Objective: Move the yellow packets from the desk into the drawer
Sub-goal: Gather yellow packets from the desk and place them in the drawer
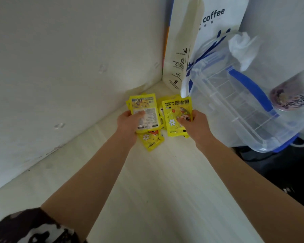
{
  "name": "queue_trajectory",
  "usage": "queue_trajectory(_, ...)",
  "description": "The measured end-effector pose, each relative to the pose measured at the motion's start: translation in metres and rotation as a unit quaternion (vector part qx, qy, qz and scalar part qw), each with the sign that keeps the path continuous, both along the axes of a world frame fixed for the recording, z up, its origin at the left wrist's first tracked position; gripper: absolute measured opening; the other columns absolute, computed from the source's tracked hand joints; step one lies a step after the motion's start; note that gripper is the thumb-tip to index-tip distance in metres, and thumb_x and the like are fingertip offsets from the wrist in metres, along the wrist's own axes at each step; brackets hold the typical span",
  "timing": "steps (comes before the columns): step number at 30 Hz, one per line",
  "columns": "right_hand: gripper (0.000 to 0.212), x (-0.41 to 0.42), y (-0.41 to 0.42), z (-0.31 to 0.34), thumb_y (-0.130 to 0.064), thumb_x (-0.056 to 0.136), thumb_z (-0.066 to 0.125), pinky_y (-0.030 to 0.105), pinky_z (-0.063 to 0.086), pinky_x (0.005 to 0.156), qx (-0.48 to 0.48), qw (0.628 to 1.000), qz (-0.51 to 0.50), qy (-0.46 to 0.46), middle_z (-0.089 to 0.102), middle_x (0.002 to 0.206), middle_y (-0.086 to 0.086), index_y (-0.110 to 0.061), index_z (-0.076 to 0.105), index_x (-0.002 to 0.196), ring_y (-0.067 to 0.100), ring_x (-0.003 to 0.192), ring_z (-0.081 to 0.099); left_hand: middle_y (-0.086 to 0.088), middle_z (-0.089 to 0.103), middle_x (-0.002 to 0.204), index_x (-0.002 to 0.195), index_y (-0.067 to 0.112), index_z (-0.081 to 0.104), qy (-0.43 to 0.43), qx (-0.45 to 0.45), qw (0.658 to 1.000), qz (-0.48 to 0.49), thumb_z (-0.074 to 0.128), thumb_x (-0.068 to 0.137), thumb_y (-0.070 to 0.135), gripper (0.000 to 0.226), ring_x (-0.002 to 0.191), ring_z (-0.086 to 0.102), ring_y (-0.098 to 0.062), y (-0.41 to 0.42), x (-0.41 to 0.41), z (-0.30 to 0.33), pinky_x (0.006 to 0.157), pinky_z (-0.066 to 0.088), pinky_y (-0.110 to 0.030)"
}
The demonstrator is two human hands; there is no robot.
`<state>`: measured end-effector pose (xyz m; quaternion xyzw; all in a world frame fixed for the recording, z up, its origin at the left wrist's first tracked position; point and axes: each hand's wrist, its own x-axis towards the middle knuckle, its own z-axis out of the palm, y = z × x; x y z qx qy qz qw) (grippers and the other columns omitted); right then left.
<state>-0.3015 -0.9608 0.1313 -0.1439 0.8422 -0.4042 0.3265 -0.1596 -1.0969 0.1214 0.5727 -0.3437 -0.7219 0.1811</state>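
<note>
Gripping one glossy yellow foil packet (145, 112) each, the left hand (128, 122) and right hand (194, 123) clear the pale table (147, 190) corner efficiently; drawer unseen.

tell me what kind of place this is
Probably a home or dorm desk corner against a wall: a pale wood-grain desk, a paper coffee bag standing in the corner, and a clear plastic storage box with blue handles beside it.

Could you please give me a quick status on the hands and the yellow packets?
Left hand grips one yellow packet; right hand grips another. More packets on desk. Drawer not in view.
</note>
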Motion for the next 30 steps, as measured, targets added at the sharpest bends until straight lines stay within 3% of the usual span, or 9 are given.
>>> queue_trajectory(2, 0.006, 0.009, 0.021, -0.002, -0.019, 0.084, 0.069, 0.036, 0.05, 0.073, -0.011, 0.999, -0.011, -0.031, 0.063, 0.081, -0.001, -0.019, 0.063, 0.085, 0.021, 0.079, 0.061, -0.02, 0.07, 0.107, 0.113, -0.002, 0.061, -0.008, -0.002, 1.0, 0.0, 0.066, 0.084, -0.002, 0.03, 0.094, 0.07, -0.036, 0.012, 0.02, -0.001, 0.086, 0.055, -0.056)
queue_trajectory(6, 0.024, 0.029, 0.06, -0.009, -0.023, 0.086, 0.066, 0.036, 0.048, 0.071, 0.033, 0.998, -0.038, -0.047, 0.064, 0.092, 0.012, -0.005, 0.059, 0.1, 0.023, 0.077, 0.058, -0.025, 0.067, 0.111, 0.116, -0.007, 0.057, -0.001, 0.026, 1.0, 0.013, 0.062, 0.086, -0.005, 0.031, 0.097, 0.068, -0.038, 0.036, 0.062, -0.004, 0.086, 0.054, -0.056)
queue_trajectory(11, 0.023, 0.05, 0.092, -0.007, -0.024, 0.085, 0.068, 0.048, 0.054, 0.081, 0.043, 0.995, -0.066, -0.055, 0.066, 0.097, 0.012, -0.009, 0.06, 0.101, 0.03, 0.085, 0.065, -0.024, 0.067, 0.112, 0.116, -0.006, 0.056, -0.004, 0.041, 0.999, 0.032, 0.062, 0.087, -0.004, 0.029, 0.094, 0.068, -0.035, 0.063, 0.1, 0.001, 0.076, 0.059, -0.048)
queue_trajectory(17, 0.023, 0.075, 0.122, -0.002, -0.023, 0.088, 0.066, 0.043, 0.053, 0.076, 0.028, 0.991, -0.126, -0.046, 0.064, 0.098, 0.011, -0.007, 0.057, 0.102, 0.024, 0.075, 0.06, -0.021, 0.069, 0.108, 0.109, -0.003, 0.06, -0.01, 0.043, 0.998, 0.043, 0.062, 0.087, -0.004, 0.022, 0.088, 0.07, -0.03, 0.094, 0.131, 0.012, 0.068, 0.061, -0.039)
queue_trajectory(21, 0.021, 0.086, 0.144, -0.001, -0.019, 0.087, 0.067, 0.048, 0.054, 0.08, 0.015, 0.985, -0.153, -0.076, 0.066, 0.101, 0.015, -0.006, 0.06, 0.103, 0.035, 0.089, 0.065, -0.019, 0.07, 0.108, 0.107, 0.0, 0.061, -0.007, 0.041, 0.998, 0.046, 0.062, 0.087, -0.003, 0.02, 0.088, 0.071, -0.03, 0.116, 0.149, 0.02, 0.068, 0.061, -0.039)
queue_trajectory(27, 0.019, 0.116, 0.181, 0.009, -0.013, 0.09, 0.063, 0.039, 0.053, 0.079, -0.013, 0.981, -0.159, -0.109, 0.066, 0.104, 0.012, -0.008, 0.06, 0.107, 0.03, 0.093, 0.065, -0.019, 0.071, 0.106, 0.11, -0.001, 0.062, 0.01, 0.051, 0.997, 0.058, 0.062, 0.087, -0.003, 0.023, 0.092, 0.07, -0.033, 0.152, 0.176, 0.032, 0.07, 0.061, -0.04)
queue_trajectory(30, 0.017, 0.141, 0.201, 0.016, -0.013, 0.09, 0.063, 0.042, 0.054, 0.082, -0.019, 0.98, -0.16, -0.116, 0.067, 0.104, 0.011, -0.009, 0.059, 0.106, 0.03, 0.094, 0.066, -0.018, 0.073, 0.102, 0.109, 0.0, 0.062, 0.012, 0.048, 0.997, 0.051, 0.063, 0.086, -0.002, 0.024, 0.086, 0.072, -0.031, 0.171, 0.192, 0.037, 0.065, 0.061, -0.037)
